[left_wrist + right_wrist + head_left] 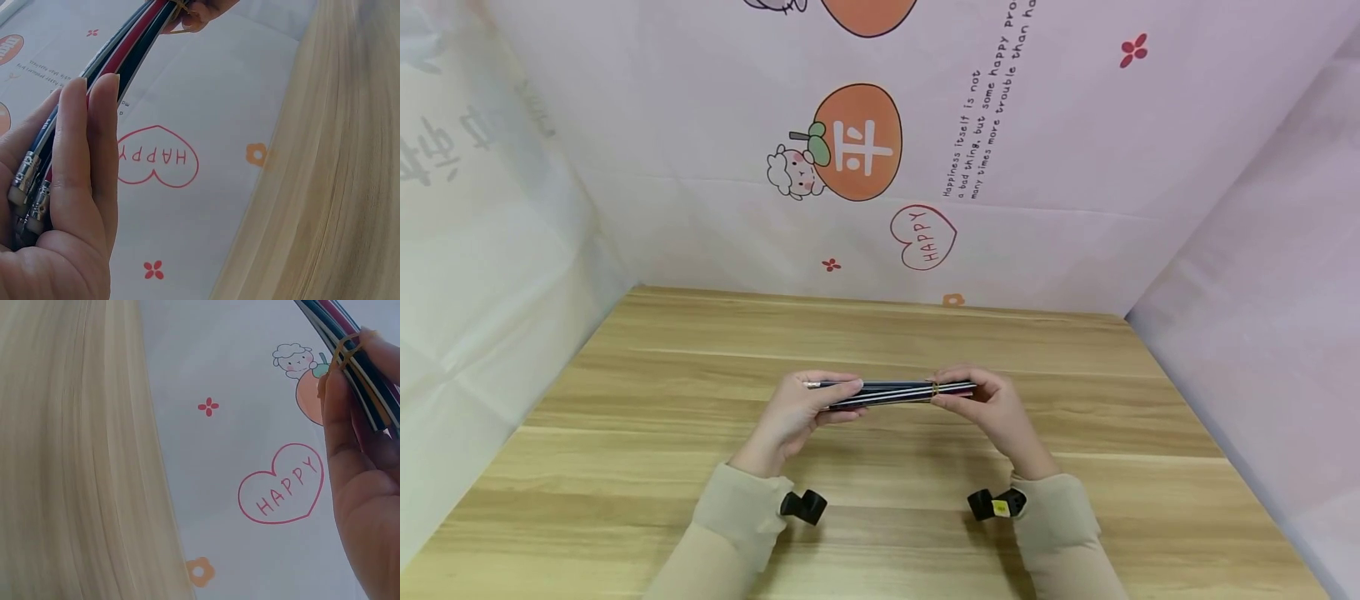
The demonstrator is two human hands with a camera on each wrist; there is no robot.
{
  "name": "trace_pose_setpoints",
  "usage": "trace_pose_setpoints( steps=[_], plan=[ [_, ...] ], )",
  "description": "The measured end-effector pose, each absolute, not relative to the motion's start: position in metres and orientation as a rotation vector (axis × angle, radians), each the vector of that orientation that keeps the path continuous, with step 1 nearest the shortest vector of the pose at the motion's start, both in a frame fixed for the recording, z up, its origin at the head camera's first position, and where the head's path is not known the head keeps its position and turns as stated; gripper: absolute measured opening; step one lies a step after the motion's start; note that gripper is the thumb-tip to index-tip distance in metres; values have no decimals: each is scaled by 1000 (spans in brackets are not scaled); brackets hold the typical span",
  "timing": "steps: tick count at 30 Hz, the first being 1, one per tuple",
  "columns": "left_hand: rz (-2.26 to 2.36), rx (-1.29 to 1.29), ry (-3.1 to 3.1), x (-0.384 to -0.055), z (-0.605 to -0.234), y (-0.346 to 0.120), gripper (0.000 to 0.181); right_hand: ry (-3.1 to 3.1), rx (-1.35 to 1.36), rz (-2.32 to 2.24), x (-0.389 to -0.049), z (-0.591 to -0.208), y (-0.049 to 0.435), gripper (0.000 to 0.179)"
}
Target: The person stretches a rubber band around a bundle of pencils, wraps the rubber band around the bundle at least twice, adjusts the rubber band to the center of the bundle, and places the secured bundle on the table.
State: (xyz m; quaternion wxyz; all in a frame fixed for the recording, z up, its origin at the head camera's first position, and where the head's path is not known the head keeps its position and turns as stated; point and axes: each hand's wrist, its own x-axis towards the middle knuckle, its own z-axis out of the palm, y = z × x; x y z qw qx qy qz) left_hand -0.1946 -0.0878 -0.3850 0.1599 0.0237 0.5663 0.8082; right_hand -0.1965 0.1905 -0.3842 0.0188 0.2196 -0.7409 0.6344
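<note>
The left hand [793, 412] grips the pencils [891, 393] near their erasers [17, 195] and should hold firmly, while the right hand [1000, 412], pinching them, adjusts the rubber band [935, 389] at its fingertips.

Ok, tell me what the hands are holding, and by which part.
A bundle of pencils: the left hand grips it around the eraser ends, the right hand near the opposite end, at the yellowish band.
</note>
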Motion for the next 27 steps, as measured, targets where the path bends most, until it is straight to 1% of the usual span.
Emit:
trace_pose_setpoints(
  steps=[6,10,13,17,24,27],
  plan=[
    [2307,96,1613,-195,-384,-90,23,-2194,733,2040,-197,-384,191,17],
    [2336,108,1582,-196,-384,-93,11,-1901,801,2247,-198,-382,194,28],
    [2359,107,1574,-197,-382,-95,14,-1774,817,2334,-200,-380,198,33],
    [2358,124,1584,-196,-380,-96,18,-1969,824,2259,-200,-379,199,28],
    [2352,176,1578,-193,-381,-94,14,-2227,679,2024,-199,-382,192,23],
    [2350,190,1569,-193,-384,-90,15,-2280,651,1996,-198,-383,186,24]
  ],
)
